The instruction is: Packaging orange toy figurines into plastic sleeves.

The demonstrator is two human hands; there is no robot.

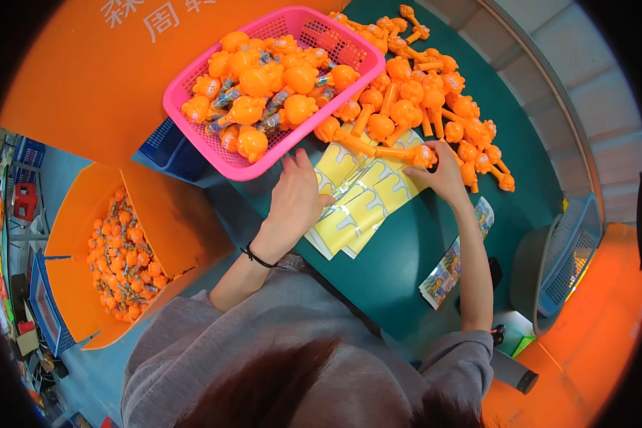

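Observation:
My right hand [444, 172] is closed around the rounded head of an orange toy stick [399, 153], whose straight handle points left above the sheets. My left hand [297, 194] has its fingers stretched out, with nothing seen in it. It is at the left edge of the yellow sheets [367, 212], just below the pink basket [244, 172]. The sheets lie overlapped on the green table [378, 274], with pale outlined shapes printed on them. Many similar orange toys [404, 113] without wrapping are piled beyond my right hand. Those in the basket [255, 82] have patterned handles.
A printed colourful strip [446, 274] lies beneath my right forearm. To the left, an orange carton [165, 214] holds many orange toys. Blue and grey baskets [569, 253] stand at the table's right side. An orange panel [85, 78] rises at the far left.

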